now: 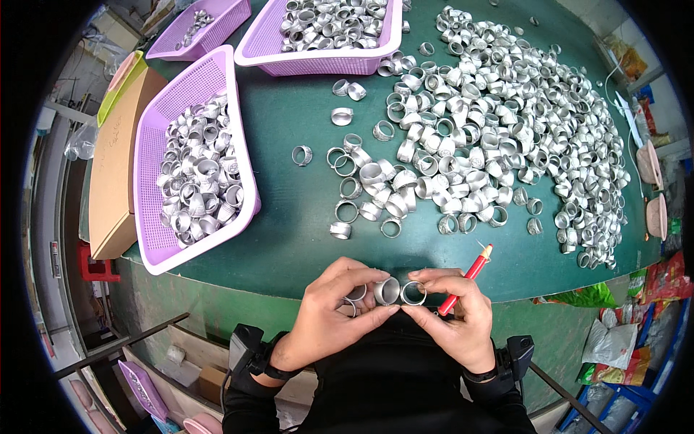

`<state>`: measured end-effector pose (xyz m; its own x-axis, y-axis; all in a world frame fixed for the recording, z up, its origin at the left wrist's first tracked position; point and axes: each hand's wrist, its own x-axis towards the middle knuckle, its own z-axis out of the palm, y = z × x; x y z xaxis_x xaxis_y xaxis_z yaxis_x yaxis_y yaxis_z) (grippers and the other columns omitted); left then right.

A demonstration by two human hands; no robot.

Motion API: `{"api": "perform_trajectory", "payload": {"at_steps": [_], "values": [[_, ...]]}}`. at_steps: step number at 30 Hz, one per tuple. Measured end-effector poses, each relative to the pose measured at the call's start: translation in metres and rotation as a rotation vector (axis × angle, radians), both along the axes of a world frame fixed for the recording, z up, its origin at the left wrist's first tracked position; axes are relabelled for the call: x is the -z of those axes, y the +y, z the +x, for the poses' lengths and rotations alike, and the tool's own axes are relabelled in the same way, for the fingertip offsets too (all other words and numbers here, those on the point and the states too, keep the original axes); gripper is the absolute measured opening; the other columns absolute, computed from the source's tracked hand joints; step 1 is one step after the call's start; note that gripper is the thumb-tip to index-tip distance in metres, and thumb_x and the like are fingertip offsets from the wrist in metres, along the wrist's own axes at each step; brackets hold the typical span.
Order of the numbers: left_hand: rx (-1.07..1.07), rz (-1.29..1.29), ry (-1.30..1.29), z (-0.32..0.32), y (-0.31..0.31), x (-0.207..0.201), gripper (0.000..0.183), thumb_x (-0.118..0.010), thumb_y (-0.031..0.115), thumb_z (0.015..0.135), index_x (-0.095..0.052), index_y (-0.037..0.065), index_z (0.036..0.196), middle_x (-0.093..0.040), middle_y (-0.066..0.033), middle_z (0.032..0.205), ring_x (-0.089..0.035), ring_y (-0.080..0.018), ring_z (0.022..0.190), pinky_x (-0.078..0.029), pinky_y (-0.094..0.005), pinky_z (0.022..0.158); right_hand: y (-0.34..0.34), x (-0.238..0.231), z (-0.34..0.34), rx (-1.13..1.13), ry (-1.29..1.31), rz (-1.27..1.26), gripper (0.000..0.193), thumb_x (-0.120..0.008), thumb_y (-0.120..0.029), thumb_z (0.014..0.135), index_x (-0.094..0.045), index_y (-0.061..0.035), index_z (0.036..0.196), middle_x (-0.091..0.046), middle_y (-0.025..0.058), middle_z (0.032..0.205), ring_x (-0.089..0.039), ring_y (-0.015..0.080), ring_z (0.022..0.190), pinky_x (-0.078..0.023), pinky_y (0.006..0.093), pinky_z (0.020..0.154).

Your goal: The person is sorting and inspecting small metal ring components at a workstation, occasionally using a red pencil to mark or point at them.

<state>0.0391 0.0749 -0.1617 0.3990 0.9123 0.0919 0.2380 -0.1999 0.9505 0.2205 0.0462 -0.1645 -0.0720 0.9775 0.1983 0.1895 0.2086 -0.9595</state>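
Note:
Close to the table's near edge, my left hand (329, 307) is closed on several silver metal rings. One wide ring (387, 291) is pinched between its fingertips, and other rings (356, 294) lie further back in the fingers. My right hand (463, 318) pinches another silver ring (405, 298) between thumb and fingertips, right beside the wide one. A red pen-like tool (468, 276) with a pale tip also sits in the right hand, slanting up to the right. Beyond both hands, a large pile of similar rings (470, 119) spreads over the green table (282, 202).
A lilac basket (148, 217) of rings stands at the left, beside a cardboard box (116, 188). Another lilac basket (325, 61) with rings and a third basket (238, 16) are at the back. Several loose rings lie ahead of my hands. Bags (611, 340) fill the right side.

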Motion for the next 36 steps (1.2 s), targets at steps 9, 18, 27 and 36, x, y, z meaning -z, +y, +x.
{"api": "perform_trajectory", "payload": {"at_steps": [9,18,27,36], "values": [[0.222,-1.136,-0.952,0.000,-0.005,0.007,0.019,-0.050,0.007,0.082,-0.048,-0.003,0.097,-0.052,-0.0142,0.094,-0.057,-0.0185,0.078,-0.048,-0.0220,0.047,-0.004,-0.005,0.001,0.039,0.053,0.118,0.033,-0.072,0.003,0.066,-0.048,-0.0025,0.087,-0.060,0.0183,0.097,-0.061,0.0235,0.086,-0.049,0.0322,0.073],[0.239,-1.071,-0.916,0.006,-0.001,0.010,0.044,-0.038,0.032,0.091,-0.045,-0.005,0.113,-0.053,-0.0175,0.102,-0.058,-0.0258,0.089,-0.053,-0.0336,0.067,-0.003,-0.004,0.011,0.068,0.068,0.184,0.037,-0.075,0.002,0.063,-0.047,-0.0043,0.086,-0.060,0.0173,0.099,-0.060,0.0249,0.087,-0.048,0.0319,0.071],[-0.054,-0.984,-0.839,-0.008,-0.003,0.006,0.005,-0.056,0.004,0.083,-0.055,0.000,0.080,-0.054,-0.0119,0.079,-0.055,-0.0146,0.067,-0.032,-0.0180,0.038,0.038,0.008,-0.002,0.084,-0.226,0.127,0.029,-0.071,-0.003,0.066,-0.053,-0.0049,0.089,-0.060,0.0090,0.085,-0.056,0.0252,0.077,-0.045,0.0323,0.066],[-0.135,0.225,0.641,-0.032,0.038,0.005,0.030,-0.061,0.004,0.075,-0.055,0.007,0.104,-0.052,-0.0112,0.075,-0.054,-0.0302,0.060,-0.044,-0.0349,0.054,0.040,0.020,-0.008,-0.052,-0.602,0.205,0.028,-0.056,0.007,0.062,-0.054,-0.0049,0.087,-0.055,0.0092,0.084,-0.051,0.0271,0.082,-0.046,0.0358,0.065]]}}
